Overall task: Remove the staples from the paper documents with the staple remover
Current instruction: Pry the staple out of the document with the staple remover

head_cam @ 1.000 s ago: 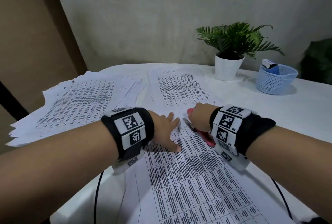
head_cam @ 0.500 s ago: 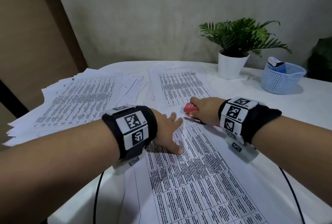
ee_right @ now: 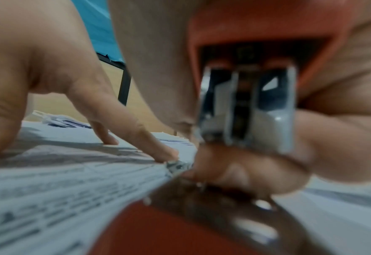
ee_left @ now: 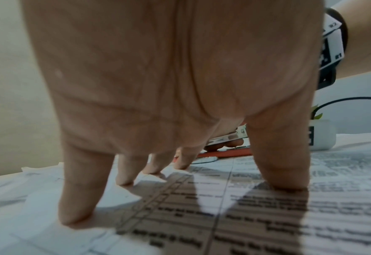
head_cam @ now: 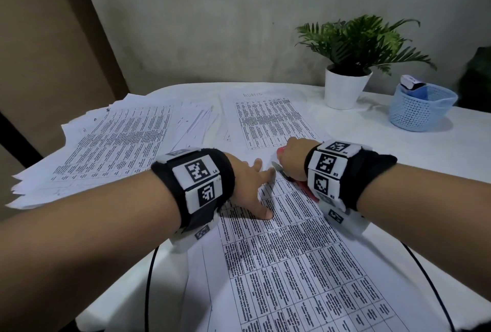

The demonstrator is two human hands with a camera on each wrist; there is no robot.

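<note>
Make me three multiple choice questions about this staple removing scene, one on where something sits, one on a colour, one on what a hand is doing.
1. Where is the potted plant?
A. far right of the table, left of the blue basket
B. on the paper pile
C. on the floor

2. What colour is the staple remover body?
A. green
B. red-orange
C. black

3. What is the left hand doing?
A. gripping the tool
B. lifted clear
C. pressing spread fingertips on the front document

Answers: 1 A, the head view shows plant and basket side by side; 2 B, the right wrist view shows it; 3 C, the left wrist view shows the fingertips on the printed sheet.
</note>
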